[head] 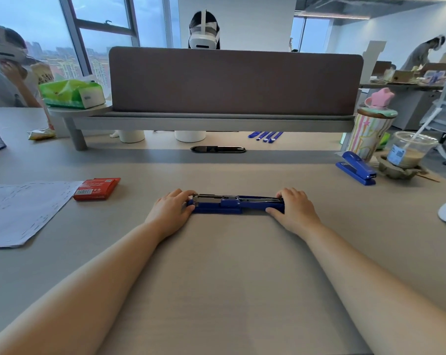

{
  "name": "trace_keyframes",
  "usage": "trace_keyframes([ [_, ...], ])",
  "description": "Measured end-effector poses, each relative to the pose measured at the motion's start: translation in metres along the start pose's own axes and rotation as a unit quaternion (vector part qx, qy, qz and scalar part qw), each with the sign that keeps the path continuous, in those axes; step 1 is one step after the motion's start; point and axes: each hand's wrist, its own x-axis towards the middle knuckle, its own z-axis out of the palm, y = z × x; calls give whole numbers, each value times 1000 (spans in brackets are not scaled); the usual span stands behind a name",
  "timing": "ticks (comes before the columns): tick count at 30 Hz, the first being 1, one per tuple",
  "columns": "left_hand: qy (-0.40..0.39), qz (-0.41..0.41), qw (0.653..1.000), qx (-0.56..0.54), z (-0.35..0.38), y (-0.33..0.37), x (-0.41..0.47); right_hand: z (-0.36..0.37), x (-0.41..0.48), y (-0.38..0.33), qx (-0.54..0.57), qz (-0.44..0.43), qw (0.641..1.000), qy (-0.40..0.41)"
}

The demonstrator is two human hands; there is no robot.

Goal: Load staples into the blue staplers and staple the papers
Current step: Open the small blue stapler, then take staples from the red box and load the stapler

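A view from above of a pale counter [229, 265] with a person's two bare forearms reaching forward. At the centre lies a blue stapler [238, 203], swung fully open and lying flat and crosswise, its silver metal magazine facing up. The left hand [172, 211] grips the stapler's left end, fingers [183, 194] curled over the top and thumb pressed on the near side. The right hand [294, 208] grips the right end the same way, its fingers clamped over the blue arm and its thumb along the near edge. To the left of the stapler, near but apart from it, sits a red staple box [96, 188]. Farther left of the stapler lie the papers [22, 211], flat and loose, with no hand on them. Well to the right of the stapler and farther back, a second stapler [357, 169], also blue, rests closed. Whether a strip of staples already sits in the open magazine cannot be made out. The task looks to be early: one stapler is opened for loading or about to be closed, the second looks untouched, and the stapling of the papers appears not yet begun.
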Motion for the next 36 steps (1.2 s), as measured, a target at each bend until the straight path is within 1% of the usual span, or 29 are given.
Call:
trace_keyframes([
  [2,-2,2,1000,13,1,0,1,-1,1,-8,-5,-24,999,27],
  [4,-18,1,999,33,-1,1,5,-2,7,-25,-5,-72,996,54],
  [6,-39,8,998,49,-6,0,12,0,17,-46,5,-118,991,59],
  [9,-58,-6,998,19,-19,-12,23,13,35,-79,39,-175,983,45],
  [11,-43,-27,998,28,-26,-29,27,23,45,-99,55,-206,977,30],
  [13,-9,-46,996,80,-33,-51,27,30,54,-118,61,-232,971,23],
  [15,16,-90,987,134,-42,-76,27,34,61,-137,76,-251,965,22],
  [16,13,-130,980,152,-45,-88,26,35,64,-146,84,-259,962,21],
  [18,-9,-229,962,148,-53,-110,24,37,67,-163,95,-272,958,15],
  [19,-17,-266,955,131,-55,-117,22,38,69,-170,98,-278,956,10],
  [20,-19,-285,951,120,-57,-124,21,39,69,-178,100,-282,954,4],
  [22,-22,-280,950,136,-58,-129,19,40,71,-190,107,-282,953,-1],
  [25,-34,-247,951,180,-63,-130,16,43,72,-202,117,-275,954,-8],
  [31,-104,-178,950,235,-71,-128,10,50,72,-211,122,-267,956,-22],
  [36,-158,-119,955,222,-87,-124,3,52,70,-215,116,-255,960,-28],
])
